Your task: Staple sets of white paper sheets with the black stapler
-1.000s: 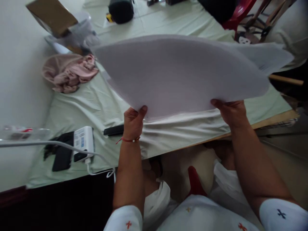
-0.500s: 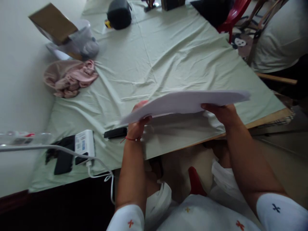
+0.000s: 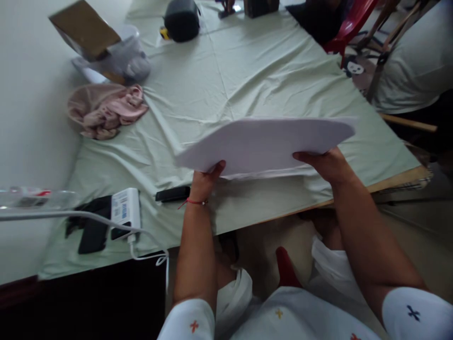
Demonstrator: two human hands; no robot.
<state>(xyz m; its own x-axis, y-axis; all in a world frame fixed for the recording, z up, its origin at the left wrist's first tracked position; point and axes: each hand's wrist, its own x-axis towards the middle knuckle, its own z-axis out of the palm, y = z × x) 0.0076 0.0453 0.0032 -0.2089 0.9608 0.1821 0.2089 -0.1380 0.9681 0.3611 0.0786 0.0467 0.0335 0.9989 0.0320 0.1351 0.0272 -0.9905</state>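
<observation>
Above the green cloth [image 3: 247, 71], both hands' fingers grasp a white sheet [image 3: 269, 144] by its near edge.

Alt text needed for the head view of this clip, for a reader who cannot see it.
Both hands, left hand and right hand, hold a large white sheet by its near edge above a table covered in pale green cloth. A pink garment lies at the far left.

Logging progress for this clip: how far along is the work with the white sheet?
Early. Both hands hold the white sheet by its near edge, left hand and right hand, lifted above the green tablecloth. No fold or crease shows in it, and it is not laid down. Setting it flat on the cloth looks left to do.
</observation>
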